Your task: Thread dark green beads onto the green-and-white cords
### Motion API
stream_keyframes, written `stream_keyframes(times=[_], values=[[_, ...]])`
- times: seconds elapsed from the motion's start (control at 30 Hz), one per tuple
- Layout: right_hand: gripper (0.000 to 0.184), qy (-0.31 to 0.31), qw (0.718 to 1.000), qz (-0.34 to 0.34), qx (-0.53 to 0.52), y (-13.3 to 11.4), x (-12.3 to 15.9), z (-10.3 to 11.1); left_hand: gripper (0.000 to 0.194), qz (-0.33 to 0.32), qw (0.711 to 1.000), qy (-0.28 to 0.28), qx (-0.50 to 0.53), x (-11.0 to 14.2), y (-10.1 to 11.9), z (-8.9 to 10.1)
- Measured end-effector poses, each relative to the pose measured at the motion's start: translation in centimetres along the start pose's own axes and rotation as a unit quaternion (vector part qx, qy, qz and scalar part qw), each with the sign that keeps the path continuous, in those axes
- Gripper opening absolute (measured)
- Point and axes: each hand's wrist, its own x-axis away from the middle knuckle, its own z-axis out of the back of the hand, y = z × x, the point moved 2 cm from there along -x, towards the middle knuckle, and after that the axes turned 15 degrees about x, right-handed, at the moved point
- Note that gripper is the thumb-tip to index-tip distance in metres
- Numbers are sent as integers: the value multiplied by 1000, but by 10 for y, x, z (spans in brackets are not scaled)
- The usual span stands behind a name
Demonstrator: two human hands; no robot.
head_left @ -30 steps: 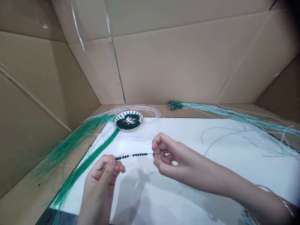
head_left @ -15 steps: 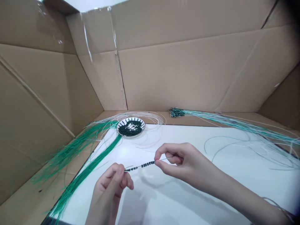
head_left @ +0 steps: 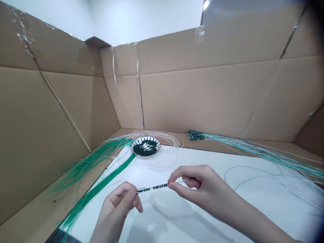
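Between my two hands a thin strand of dark beads is stretched almost level above the white board. My left hand pinches its left end between thumb and forefinger. The right end is pinched by my right hand, with a bit of pale wire running on past the fingertips. A small gap of bare wire parts the beads into two groups. Beyond my hands stands a striped plate holding many tiny dark green beads.
Green strands lie in bundles at the left. Pale wires coil behind the plate. A bundle of beaded wires stretches along the back right. Cardboard walls enclose the white board at the back and sides.
The view has tilted up, so everything sits lower and slightly further right in the picture. Both hands keep their pinch on the beaded strand, with little other movement.
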Motion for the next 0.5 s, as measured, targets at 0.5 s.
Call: stream_keyframes(times=[0.5], values=[[17, 84, 988, 121, -51, 1, -3, -15, 54, 61, 997, -5, 46, -2, -5, -2]])
